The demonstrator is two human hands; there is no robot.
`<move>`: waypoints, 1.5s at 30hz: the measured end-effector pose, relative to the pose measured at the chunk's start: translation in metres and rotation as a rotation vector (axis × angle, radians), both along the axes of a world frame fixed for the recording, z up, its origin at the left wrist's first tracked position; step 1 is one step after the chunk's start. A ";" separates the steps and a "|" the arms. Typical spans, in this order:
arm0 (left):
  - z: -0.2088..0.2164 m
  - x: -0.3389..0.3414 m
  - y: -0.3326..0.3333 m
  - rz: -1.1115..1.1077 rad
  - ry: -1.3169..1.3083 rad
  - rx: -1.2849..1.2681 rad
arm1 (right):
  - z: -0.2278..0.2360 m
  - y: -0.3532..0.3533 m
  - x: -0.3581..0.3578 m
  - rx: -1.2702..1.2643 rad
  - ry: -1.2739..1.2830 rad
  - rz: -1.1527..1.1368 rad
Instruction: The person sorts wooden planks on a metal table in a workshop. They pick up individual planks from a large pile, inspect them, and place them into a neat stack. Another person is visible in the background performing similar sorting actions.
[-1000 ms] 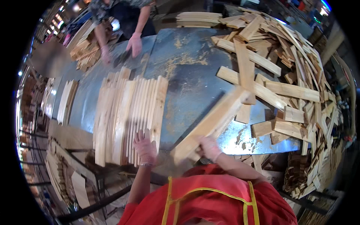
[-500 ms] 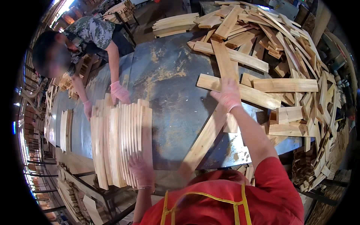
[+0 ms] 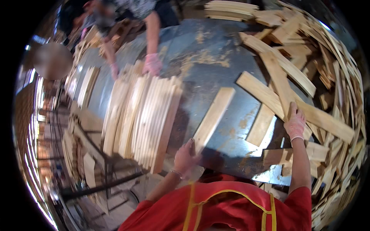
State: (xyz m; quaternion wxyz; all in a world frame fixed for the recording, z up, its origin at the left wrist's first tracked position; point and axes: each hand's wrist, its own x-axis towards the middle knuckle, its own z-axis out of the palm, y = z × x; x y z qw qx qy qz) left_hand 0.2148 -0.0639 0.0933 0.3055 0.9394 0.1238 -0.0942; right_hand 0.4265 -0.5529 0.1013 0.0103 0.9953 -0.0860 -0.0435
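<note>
My left hand, in a pale pink glove and slightly blurred, grips the near end of a short wooden board that slants across the metal tabletop. At the right, my gloved right hand is closed around the near end of another board. That board lies over a crossing board at the edge of a loose heap. Left of my left hand stands a row of boards on edge, packed side by side.
A large jumbled heap of boards covers the right side. Across the table, a person's gloved hand touches the row's far end. A small board stack stands farther left, another stack at the back. A metal frame is below left.
My left hand has left the row of boards and taken hold of the slanting board. My right hand has moved right and gripped a board on the heap. The view has shifted.
</note>
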 end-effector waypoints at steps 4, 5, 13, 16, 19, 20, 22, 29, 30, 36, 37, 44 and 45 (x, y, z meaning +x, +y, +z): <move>-0.001 -0.003 0.048 0.493 0.182 -1.159 | 0.040 0.050 0.005 0.075 0.176 -0.059; -0.005 -0.004 0.056 0.523 0.140 -1.276 | 0.053 0.064 -0.002 0.091 0.222 -0.062; 0.002 0.000 0.104 0.433 -0.052 -0.852 | 0.011 0.287 -0.117 1.486 0.494 -0.065; 0.054 -0.003 0.123 0.117 0.169 -0.285 | 0.012 0.380 -0.135 1.210 0.822 0.265; 0.095 0.002 0.108 -0.022 -0.047 0.137 | 0.006 0.451 -0.146 0.829 0.821 0.429; 0.084 -0.010 0.106 0.003 -0.328 0.257 | -0.001 0.454 -0.144 0.855 0.845 0.505; 0.061 -0.020 0.109 -0.056 -0.307 0.307 | -0.025 0.449 -0.136 0.956 0.860 0.675; 0.011 -0.010 0.110 -0.152 -0.223 0.744 | 0.036 0.205 -0.042 0.329 -0.172 -0.009; 0.017 0.005 0.092 -0.215 -0.231 0.702 | 0.004 0.168 -0.047 0.315 -0.183 -0.138; 0.004 0.069 -0.038 -0.386 -0.147 0.321 | 0.034 0.214 -0.113 0.659 0.240 0.180; -0.016 0.071 -0.054 -0.381 -0.205 0.333 | 0.034 0.202 -0.094 0.689 0.237 0.224; 0.009 0.085 -0.096 -0.190 0.009 0.369 | -0.013 -0.045 0.190 0.203 -0.360 0.136; 0.012 0.078 -0.088 -0.126 0.093 0.312 | 0.033 -0.020 0.204 0.143 -0.047 -0.026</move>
